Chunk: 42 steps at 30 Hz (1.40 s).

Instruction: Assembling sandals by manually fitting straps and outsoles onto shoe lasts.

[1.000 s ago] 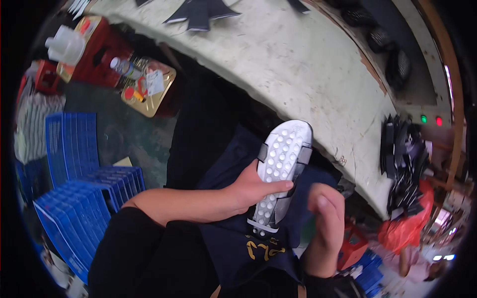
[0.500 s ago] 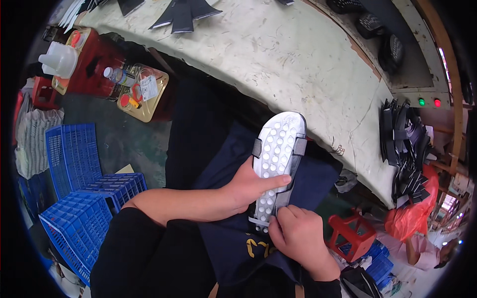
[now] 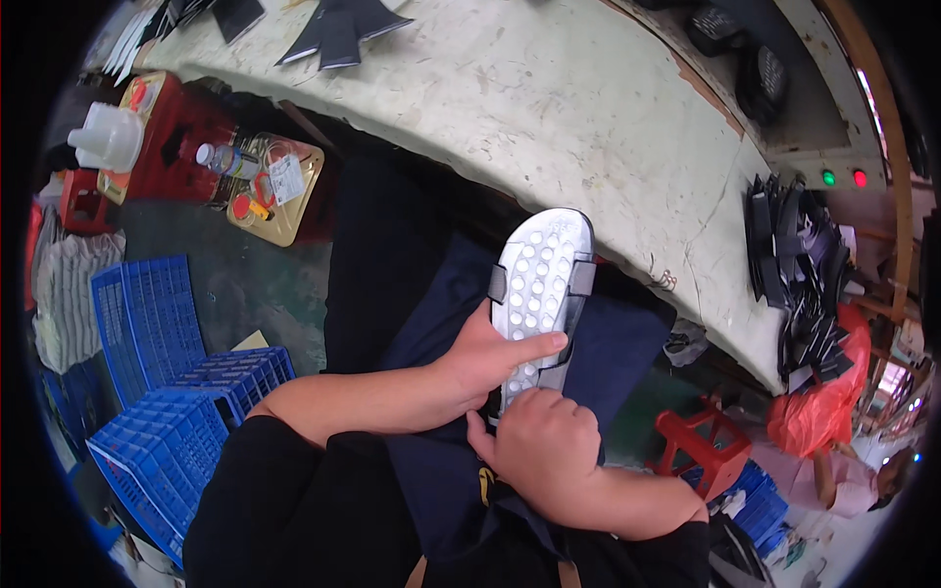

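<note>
A silver sole-shaped shoe last (image 3: 534,279) with rows of round bumps is held over my lap, its toe toward the table edge. Dark grey strap ends fold over both of its sides, and a dark strap runs along its right side. My left hand (image 3: 490,363) grips the last around its middle from the left, thumb lying across the bumpy face. Closed fingers of my right hand (image 3: 549,441) cover the heel end, its thumb at the left of the heel. What the right fingers pinch is hidden beneath them.
A pale worktable (image 3: 529,98) carries black strap pieces (image 3: 338,34) at the far left and a pile of black uppers (image 3: 799,274) at its right end. Blue crates (image 3: 162,421) stand at left. A red stool (image 3: 701,451) and a person in pink (image 3: 833,480) are at right.
My right hand has moved left and up from the heel's right side, now covering the heel and its white band. The last has shifted slightly left and toward the table.
</note>
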### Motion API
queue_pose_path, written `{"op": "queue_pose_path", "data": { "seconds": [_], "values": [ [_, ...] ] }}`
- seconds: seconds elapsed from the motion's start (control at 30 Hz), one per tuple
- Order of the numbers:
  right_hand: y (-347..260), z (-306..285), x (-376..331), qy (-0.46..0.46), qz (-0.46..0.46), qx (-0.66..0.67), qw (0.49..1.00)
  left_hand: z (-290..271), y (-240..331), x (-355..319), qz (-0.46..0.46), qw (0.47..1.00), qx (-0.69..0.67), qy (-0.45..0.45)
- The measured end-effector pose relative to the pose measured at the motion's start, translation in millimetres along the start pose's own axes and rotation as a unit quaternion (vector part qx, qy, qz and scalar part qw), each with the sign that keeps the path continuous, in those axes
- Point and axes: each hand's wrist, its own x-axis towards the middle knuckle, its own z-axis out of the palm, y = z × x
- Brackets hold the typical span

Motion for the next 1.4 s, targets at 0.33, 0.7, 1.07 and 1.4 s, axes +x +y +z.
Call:
{"op": "queue_pose_path", "data": {
  "seconds": [0.33, 0.7, 1.07, 1.4],
  "values": [
    [83.0, 12.0, 1.1, 0.046, 0.039, 0.583, 0.81, -6.8, 7.8, -7.5, 0.028, 0.999, -0.03, -0.024],
    [53.1, 75.6, -8.7, 0.179, 0.014, 0.803, 0.568, 24.1, 18.6, -17.0, 0.407, 0.909, 0.034, -0.081],
    [68.2, 81.9, -16.6, 0.159, -0.043, 0.842, 0.514, 5.4, 67.4, -6.6, 0.321, 0.922, -0.149, -0.159],
    [86.3, 33.7, 17.8, 0.35, -0.09, 0.501, 0.787, 14.5, 108.7, -18.3, 0.547, 0.804, 0.067, -0.223]
  ]
}}
